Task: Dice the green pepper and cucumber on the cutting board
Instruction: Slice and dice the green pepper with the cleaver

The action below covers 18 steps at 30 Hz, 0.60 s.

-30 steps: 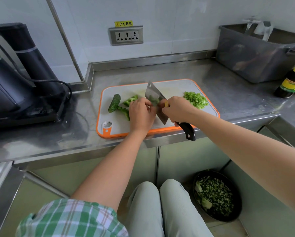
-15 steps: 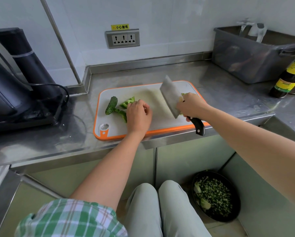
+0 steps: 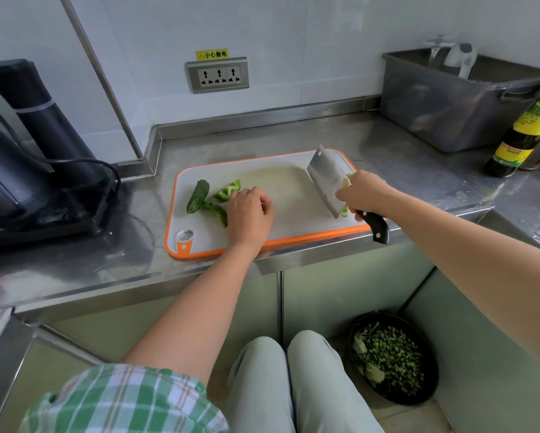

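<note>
The bright green, curved pepper pieces (image 3: 228,191) and the dark, bumpy cucumber piece (image 3: 197,196) look to be next in line. The step in hand seems to be clearing cut dice aside with the broad steel cleaver (image 3: 326,179). To do it well, keep the blade's edge low on the white, orange-rimmed plastic cutting board (image 3: 281,185), so nothing skips over the rim. Then draw one pepper strip to the bare middle. Tuck the fingertips under and let the knuckles guide the blade, cutting even strips and then crossing them.

The pepper pieces lie right by the left hand (image 3: 250,214). One strip is against its outer edge and the other is just ahead of its knuckles. The cucumber piece is further out on that same side, touching a pepper strip. The left hand rests on the board with its fingers loosely curled and nothing visibly in its grasp.

The right hand (image 3: 364,193), well apart from it across bare board, is wrapped round the cleaver's black handle. The blade is tilted, with its edge down. A few pale green diced bits (image 3: 344,212) show under the right hand, and the blade hides whatever else is there. The handle's end juts past the steel counter (image 3: 418,157).
</note>
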Tool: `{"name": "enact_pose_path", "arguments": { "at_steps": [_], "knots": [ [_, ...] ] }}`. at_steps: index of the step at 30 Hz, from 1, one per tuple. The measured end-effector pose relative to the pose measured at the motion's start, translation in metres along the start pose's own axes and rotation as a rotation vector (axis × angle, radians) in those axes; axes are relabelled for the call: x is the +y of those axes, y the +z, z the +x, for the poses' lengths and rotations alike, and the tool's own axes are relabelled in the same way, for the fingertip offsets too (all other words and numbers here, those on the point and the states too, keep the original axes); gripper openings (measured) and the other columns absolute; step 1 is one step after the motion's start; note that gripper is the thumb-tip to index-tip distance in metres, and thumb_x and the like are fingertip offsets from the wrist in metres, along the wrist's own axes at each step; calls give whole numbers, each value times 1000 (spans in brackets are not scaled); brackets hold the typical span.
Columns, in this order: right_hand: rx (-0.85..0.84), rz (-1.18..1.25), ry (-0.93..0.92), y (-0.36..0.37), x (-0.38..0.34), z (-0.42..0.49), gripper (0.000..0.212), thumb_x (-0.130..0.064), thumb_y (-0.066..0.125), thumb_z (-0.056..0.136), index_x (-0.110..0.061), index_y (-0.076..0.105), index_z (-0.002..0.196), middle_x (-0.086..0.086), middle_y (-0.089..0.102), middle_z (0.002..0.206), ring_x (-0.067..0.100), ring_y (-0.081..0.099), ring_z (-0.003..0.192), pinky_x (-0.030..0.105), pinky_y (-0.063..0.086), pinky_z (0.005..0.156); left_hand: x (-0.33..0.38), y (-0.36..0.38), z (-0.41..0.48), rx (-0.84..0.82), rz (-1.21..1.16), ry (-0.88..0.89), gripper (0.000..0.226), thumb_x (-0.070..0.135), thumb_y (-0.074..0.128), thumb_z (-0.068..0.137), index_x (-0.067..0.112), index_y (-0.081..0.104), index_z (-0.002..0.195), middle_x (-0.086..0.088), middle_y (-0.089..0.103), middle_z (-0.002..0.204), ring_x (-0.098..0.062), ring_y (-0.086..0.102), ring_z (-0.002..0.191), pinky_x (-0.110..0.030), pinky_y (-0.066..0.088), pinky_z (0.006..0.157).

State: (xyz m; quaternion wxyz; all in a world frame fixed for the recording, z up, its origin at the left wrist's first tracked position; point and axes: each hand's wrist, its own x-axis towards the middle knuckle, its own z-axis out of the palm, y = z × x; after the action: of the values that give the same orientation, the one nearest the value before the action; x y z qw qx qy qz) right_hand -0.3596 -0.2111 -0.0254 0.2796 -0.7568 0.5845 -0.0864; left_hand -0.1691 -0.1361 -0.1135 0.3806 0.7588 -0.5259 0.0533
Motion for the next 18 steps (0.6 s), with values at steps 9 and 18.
{"name": "enact_pose_path", "arguments": {
  "at_steps": [9,18],
  "knots": [
    [-100,10,-83,19,-16,-9,15,-7,52,86,0,53,73,8,53,53,19,51,34,17,37,36,1,-2,0,-13,31,4,10,9,58,83,15,65,80,-6,66,85,-30,51,89,-37,40,80],
    [86,-45,-75,3,-2,-7,10,-15,48,84,-10,47,75,7,60,61,27,60,51,29,49,55,3,2,7,-51,-30,-26,17,15,54,87,14,69,79,-5,70,82,-30,59,83,-41,47,80]
  ]
}}
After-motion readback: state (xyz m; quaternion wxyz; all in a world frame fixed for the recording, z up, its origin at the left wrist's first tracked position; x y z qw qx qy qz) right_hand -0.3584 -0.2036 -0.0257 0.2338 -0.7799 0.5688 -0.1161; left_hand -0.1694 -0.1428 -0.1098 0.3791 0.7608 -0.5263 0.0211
